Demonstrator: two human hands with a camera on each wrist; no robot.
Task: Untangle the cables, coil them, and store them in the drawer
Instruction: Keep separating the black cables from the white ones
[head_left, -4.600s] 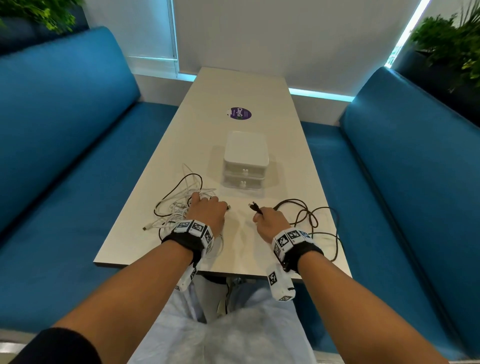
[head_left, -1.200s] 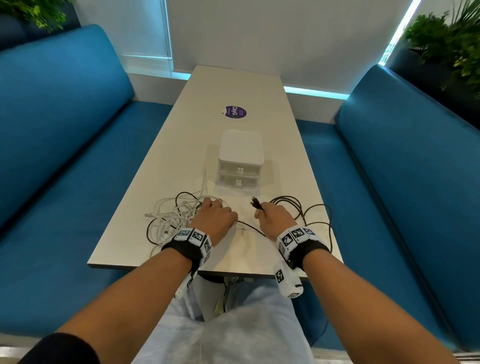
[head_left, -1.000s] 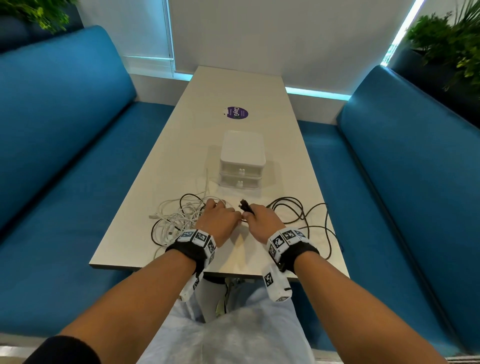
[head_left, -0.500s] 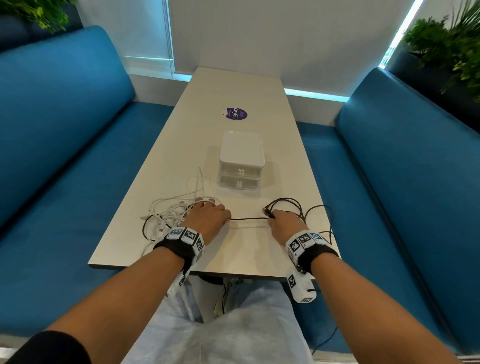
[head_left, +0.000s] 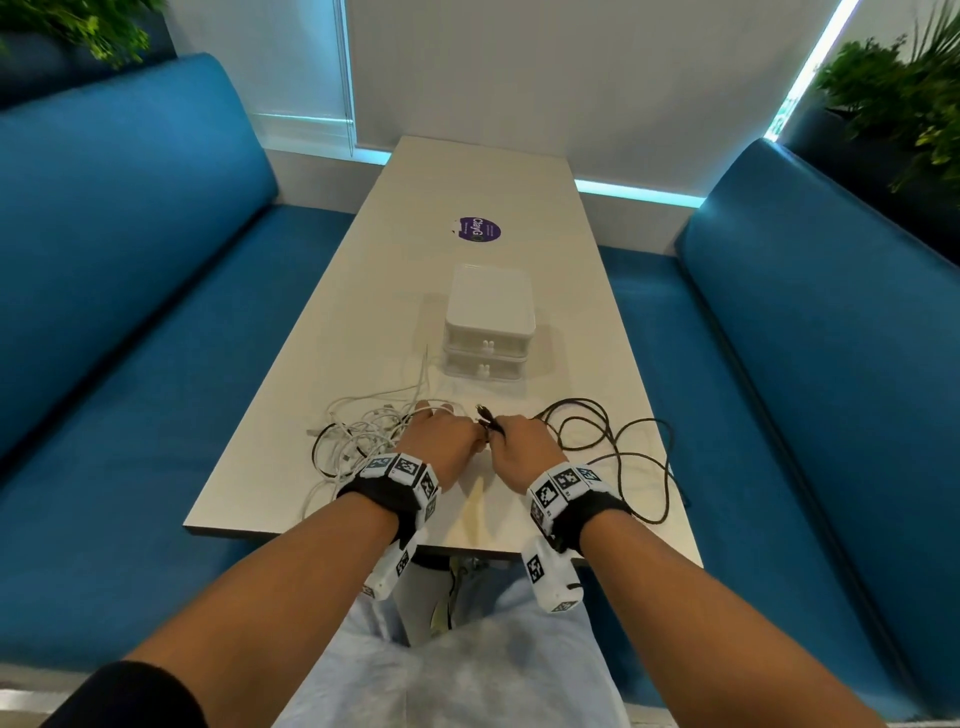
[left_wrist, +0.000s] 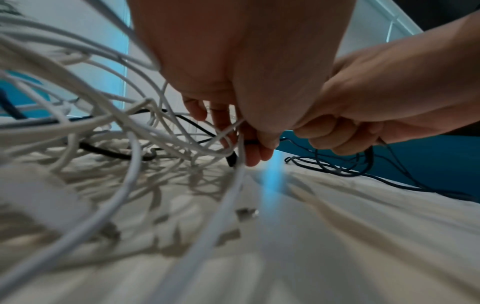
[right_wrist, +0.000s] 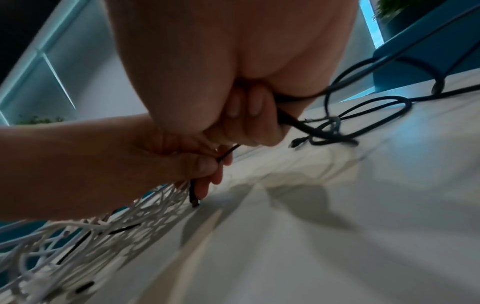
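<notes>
Hands (head_left: 485, 447) meet: both pinch the thin black cable (head_left: 613, 447), limp and light, likely best gripped near its plug.

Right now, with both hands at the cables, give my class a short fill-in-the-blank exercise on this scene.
1. Both hands grip the ___ cable.
2. The tangle of white cables lies beside the ___ hand.
3. The drawer unit has ___ drawers, both closed.
4. The right hand holds its cable near the ___ end.

Missing words: black; left; two; plug
</notes>
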